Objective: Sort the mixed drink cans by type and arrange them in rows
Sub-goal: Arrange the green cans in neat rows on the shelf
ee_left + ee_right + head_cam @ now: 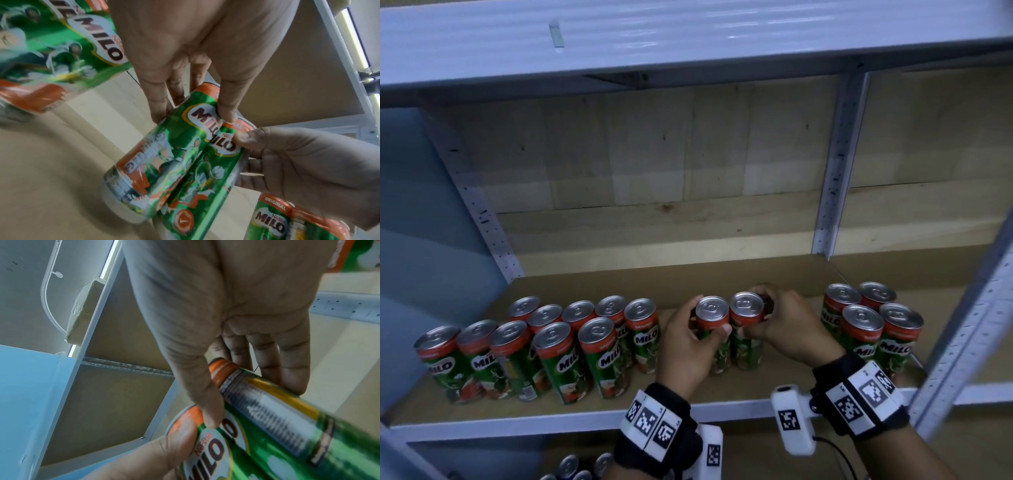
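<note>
Two green-and-orange Milo cans stand upright side by side, touching, at the middle of the cardboard-lined shelf. My left hand grips the left can near its top, thumb in front, fingers behind. My right hand grips the right can the same way. In the left wrist view my left hand pinches its can beside the other can. In the right wrist view my right hand wraps its can; the left can is beside it.
Several Milo cans stand in two rows on the left, and several more cluster on the right by the grey upright. An upper shelf hangs overhead. More can tops show on the shelf below.
</note>
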